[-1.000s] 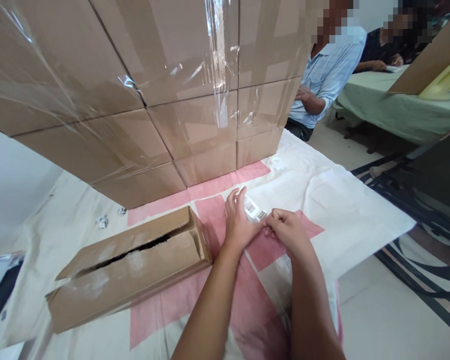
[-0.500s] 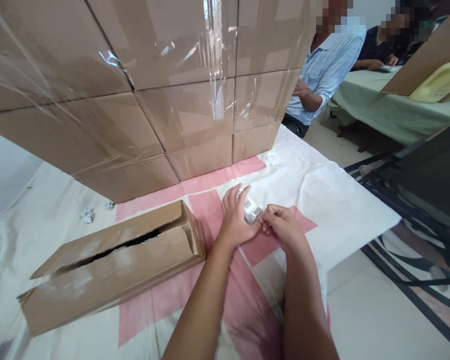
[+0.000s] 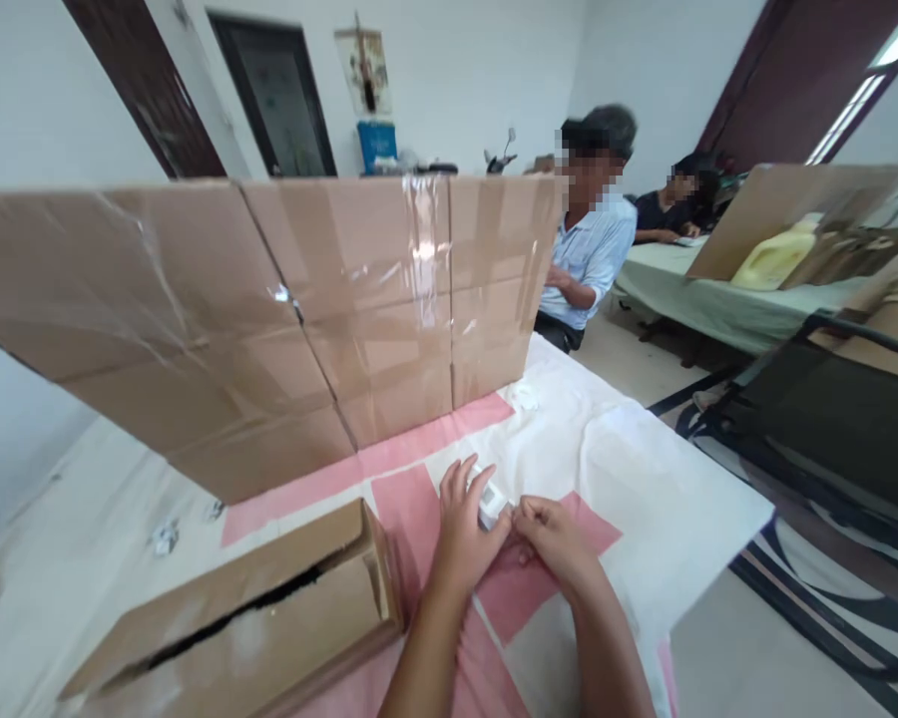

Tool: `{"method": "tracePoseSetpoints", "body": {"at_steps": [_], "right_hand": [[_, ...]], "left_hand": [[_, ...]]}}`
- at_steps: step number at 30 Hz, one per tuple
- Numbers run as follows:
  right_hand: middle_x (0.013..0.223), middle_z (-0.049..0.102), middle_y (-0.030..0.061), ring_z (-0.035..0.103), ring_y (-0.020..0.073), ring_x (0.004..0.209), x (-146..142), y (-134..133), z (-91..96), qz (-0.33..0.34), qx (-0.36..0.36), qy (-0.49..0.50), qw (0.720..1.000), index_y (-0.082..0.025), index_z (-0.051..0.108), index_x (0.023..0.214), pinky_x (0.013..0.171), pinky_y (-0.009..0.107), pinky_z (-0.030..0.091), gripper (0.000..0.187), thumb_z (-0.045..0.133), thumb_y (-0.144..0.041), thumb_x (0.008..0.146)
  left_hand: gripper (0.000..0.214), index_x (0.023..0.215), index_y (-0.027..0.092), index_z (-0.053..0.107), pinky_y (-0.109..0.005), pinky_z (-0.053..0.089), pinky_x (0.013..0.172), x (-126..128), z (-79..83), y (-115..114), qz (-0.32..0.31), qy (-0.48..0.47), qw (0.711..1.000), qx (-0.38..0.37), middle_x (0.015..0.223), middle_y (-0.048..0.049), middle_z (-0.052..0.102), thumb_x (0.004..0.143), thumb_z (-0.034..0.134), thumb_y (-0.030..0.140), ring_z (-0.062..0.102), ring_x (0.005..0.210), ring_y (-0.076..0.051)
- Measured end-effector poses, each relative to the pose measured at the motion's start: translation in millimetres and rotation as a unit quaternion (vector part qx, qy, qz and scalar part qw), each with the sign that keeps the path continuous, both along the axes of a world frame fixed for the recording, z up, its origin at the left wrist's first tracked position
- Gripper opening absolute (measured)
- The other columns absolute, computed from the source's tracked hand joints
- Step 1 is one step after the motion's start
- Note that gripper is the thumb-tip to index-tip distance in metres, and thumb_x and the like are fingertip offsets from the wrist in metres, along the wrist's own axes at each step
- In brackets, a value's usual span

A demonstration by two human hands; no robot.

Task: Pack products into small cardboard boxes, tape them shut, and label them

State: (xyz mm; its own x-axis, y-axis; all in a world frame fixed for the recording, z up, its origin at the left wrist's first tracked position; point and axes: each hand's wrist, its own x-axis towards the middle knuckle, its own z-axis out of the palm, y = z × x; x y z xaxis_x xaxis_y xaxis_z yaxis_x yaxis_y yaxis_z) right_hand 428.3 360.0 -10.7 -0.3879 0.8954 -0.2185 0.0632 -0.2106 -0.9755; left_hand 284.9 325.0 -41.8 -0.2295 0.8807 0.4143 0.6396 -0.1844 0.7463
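A small white object with a grey patch (image 3: 491, 507) lies in the grip of my left hand (image 3: 458, 527), fingers curled over its far side and thumb along the near side. It looks like a little box or device, but its exact kind does not show. My right hand (image 3: 558, 538) is closed in a pinch right at the object's near right end. What those fingertips hold, if anything, is too small to make out. Both hands are over the pink and white tablecloth (image 3: 629, 479).
A long cardboard box (image 3: 269, 608) with a slit top lies left of my hands. A tall taped cardboard panel (image 3: 374, 329) stands beyond them. Crumpled bits (image 3: 165, 538) lie at left. A person in a light blue shirt (image 3: 599, 244) sits behind the panel; a folding chair (image 3: 815, 419) stands right.
The view has tilted up, so the panel's top edge and the room behind now show. My hands keep nearly the same hold, the right one still beside the white object.
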Motion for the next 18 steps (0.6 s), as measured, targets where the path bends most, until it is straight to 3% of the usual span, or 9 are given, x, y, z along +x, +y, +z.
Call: {"method": "tracePoseSetpoints", "body": {"at_steps": [5,11,18], "right_hand": [[0.053,0.049,-0.0079,0.059,0.0141,0.051,-0.7,1.9,-0.9,0.015,-0.019,0.033,0.999,-0.024,0.033,0.059,0.054,0.028,0.051,0.047,0.071,-0.05,0.068],[0.057,0.063,-0.0041,0.065,0.0179,0.056,1.9,-1.7,2.9,0.03,-0.043,0.031,0.998,-0.024,0.036,0.063,0.054,0.031,0.054,0.048,0.072,-0.054,0.07],[0.058,0.067,-0.0027,0.068,0.0192,0.06,2.6,-0.6,-3.3,0.031,-0.046,0.046,0.997,-0.024,0.038,0.064,0.057,0.032,0.056,0.046,0.073,-0.053,0.071]], "left_hand": [[0.048,0.127,0.03,0.063,-0.059,0.037,0.119,2.6,-8.8,5.6,0.031,-0.025,0.998,0.04,0.153,-0.0084,0.046,0.081,0.065,0.015,0.036,0.145,-0.031],[0.049,0.128,0.029,0.062,-0.057,0.038,0.119,4.1,-7.2,4.3,0.028,-0.045,0.998,0.036,0.155,-0.0092,0.043,0.081,0.065,0.016,0.035,0.146,-0.03],[0.046,0.126,0.027,0.062,-0.058,0.036,0.119,4.5,-8.3,4.6,0.032,-0.044,0.998,0.045,0.153,-0.0111,0.046,0.081,0.063,0.016,0.037,0.145,-0.032]]}}
